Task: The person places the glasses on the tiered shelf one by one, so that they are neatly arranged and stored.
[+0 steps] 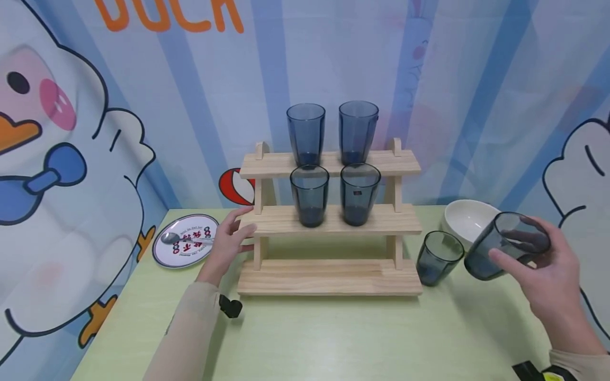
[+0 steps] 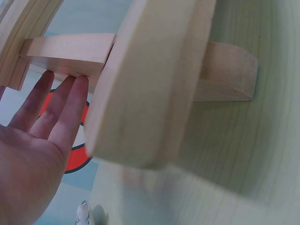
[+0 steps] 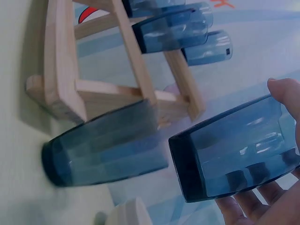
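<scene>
My right hand (image 1: 548, 275) grips a tilted blue-grey drinking glass (image 3: 234, 150) above the table, thumb on one side and fingers round the other. Just left of it, a second glass (image 1: 439, 259) stands on the table, beside the right end of a three-tier wooden shelf rack (image 1: 329, 278). My left hand (image 1: 230, 241) is at the rack's left end; in the left wrist view its extended fingers (image 2: 61, 105) touch a side support (image 2: 70, 49). Two glasses stand on the top tier, including one at left (image 1: 306, 135), and two on the middle tier, including one at right (image 1: 359, 196).
A white bowl (image 1: 469, 219) sits on the table behind the right-hand glasses. On the left, an oval plate (image 1: 183, 259) with printed lettering carries a metal spoon (image 1: 170, 238). A patterned curtain (image 1: 333, 63) hangs close behind the green table (image 1: 324, 338).
</scene>
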A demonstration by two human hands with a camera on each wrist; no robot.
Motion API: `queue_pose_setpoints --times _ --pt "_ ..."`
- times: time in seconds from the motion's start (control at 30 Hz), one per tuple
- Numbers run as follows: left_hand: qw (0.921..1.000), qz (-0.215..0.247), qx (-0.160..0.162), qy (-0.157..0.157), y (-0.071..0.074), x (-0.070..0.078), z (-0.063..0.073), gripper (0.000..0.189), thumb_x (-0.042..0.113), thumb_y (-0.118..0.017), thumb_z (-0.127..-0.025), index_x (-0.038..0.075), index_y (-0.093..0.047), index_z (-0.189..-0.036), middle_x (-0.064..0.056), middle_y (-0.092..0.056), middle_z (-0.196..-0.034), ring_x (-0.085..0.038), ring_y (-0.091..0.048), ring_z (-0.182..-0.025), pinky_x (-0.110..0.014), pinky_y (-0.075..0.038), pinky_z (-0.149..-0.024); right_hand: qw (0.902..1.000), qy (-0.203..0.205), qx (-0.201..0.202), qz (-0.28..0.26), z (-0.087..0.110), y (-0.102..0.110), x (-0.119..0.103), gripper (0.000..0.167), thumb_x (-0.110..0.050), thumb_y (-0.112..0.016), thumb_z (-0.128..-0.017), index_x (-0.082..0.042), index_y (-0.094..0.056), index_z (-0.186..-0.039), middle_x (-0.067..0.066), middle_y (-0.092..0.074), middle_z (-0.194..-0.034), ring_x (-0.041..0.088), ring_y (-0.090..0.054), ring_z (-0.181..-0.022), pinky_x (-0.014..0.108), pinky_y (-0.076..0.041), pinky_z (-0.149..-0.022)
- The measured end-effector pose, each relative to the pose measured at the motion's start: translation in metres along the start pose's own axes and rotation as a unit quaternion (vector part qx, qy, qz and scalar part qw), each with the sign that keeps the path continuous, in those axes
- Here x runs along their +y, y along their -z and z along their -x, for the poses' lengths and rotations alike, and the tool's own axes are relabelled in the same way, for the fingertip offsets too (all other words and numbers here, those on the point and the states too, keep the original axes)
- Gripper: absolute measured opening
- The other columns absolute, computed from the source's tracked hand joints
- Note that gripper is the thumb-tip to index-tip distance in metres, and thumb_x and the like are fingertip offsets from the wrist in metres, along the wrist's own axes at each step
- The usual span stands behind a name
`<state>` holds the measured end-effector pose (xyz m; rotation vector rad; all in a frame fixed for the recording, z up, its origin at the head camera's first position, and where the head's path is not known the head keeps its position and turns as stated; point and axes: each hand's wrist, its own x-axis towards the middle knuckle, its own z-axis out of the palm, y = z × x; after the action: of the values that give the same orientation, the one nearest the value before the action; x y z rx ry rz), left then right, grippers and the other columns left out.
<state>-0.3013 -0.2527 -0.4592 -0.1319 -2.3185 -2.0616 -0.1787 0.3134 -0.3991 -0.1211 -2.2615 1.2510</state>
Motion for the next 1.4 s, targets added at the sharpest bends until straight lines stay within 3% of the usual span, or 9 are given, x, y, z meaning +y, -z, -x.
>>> queue_pose_setpoints --times 0.2,0.43,0.6,0.77,0.9,1.03,1.4 --pt "1.0 0.004 -0.002 0.005 0.0 0.001 0.0 0.051 0.027 -0.067 -0.105 0.029 -0.051 -0.154 -0.017 -0.052 -0.152 -0.042 -0.059 -0.129 -0.057 -0.06 -0.093 0.9983 0.035 -0.011 -0.046 0.002 -0.006 -0.027 0.082 0.006 -0.078 -0.089 -0.021 -0.044 -0.158 -0.022 -0.06 -0.123 -0.006 -0.06 -0.108 0.005 -0.046 -0.079" --pt "1.0 0.004 -0.001 0.004 0.0 0.001 0.0 0.051 0.027 -0.066 -0.105 0.029 -0.051 -0.154 -0.017 -0.052 -0.151 -0.042 -0.06 -0.128 -0.057 -0.06 -0.093 0.984 0.078 -0.086 -0.135 0.003 -0.025 -0.057 0.082 0.014 -0.077 -0.086 -0.014 -0.045 -0.157 -0.008 -0.067 -0.126 0.003 -0.069 -0.1 0.011 -0.056 -0.077" --pt "0.9999 0.0 0.0 0.011 0.0 0.001 -0.002 0.051 0.029 -0.067 -0.105 0.031 -0.052 -0.154 -0.016 -0.053 -0.151 -0.042 -0.06 -0.128 -0.057 -0.059 -0.094 0.9742 0.101 -0.127 -0.156 0.006 -0.049 -0.072 0.081 0.014 -0.08 -0.084 -0.01 -0.048 -0.155 -0.004 -0.067 -0.127 0.005 -0.071 -0.103 0.016 -0.059 -0.073" --pt "0.9999 -0.004 0.001 0.013 0.001 0.001 -0.002 0.051 0.029 -0.067 -0.105 0.031 -0.051 -0.154 -0.017 -0.053 -0.151 -0.042 -0.061 -0.129 -0.058 -0.059 -0.094 0.9616 0.094 -0.17 -0.194 0.011 -0.071 -0.081 0.081 0.012 -0.082 -0.083 -0.011 -0.05 -0.154 0.001 -0.068 -0.127 0.009 -0.071 -0.107 0.02 -0.061 -0.08" --pt "0.9999 -0.003 0.002 0.011 0.001 0.0 -0.001 0.051 0.029 -0.067 -0.105 0.031 -0.051 -0.154 -0.017 -0.052 -0.152 -0.043 -0.06 -0.129 -0.058 -0.059 -0.094 0.9627 0.097 -0.185 -0.172 0.013 -0.09 -0.087 0.08 0.005 -0.085 -0.083 -0.016 -0.051 -0.153 0.005 -0.068 -0.126 0.012 -0.071 -0.106 0.023 -0.061 -0.074" --pt "1.0 -0.001 0.002 0.009 0.001 0.0 -0.002 0.051 0.029 -0.067 -0.105 0.03 -0.052 -0.154 -0.016 -0.051 -0.153 -0.043 -0.06 -0.129 -0.058 -0.059 -0.094 0.9574 0.084 -0.206 -0.184 0.015 -0.11 -0.09 0.081 0.001 -0.087 -0.083 -0.016 -0.051 -0.153 0.013 -0.065 -0.13 0.018 -0.068 -0.108 0.025 -0.061 -0.073" --pt "1.0 0.001 0.003 0.008 0.0 0.0 -0.001 0.051 0.028 -0.067 -0.105 0.03 -0.052 -0.153 -0.016 -0.053 -0.152 -0.042 -0.062 -0.127 -0.058 -0.06 -0.093 0.9389 0.051 -0.267 -0.211 0.023 -0.158 -0.094 0.077 -0.011 -0.092 -0.081 -0.021 -0.055 -0.149 0.008 -0.064 -0.131 0.024 -0.066 -0.108 0.031 -0.062 -0.078"
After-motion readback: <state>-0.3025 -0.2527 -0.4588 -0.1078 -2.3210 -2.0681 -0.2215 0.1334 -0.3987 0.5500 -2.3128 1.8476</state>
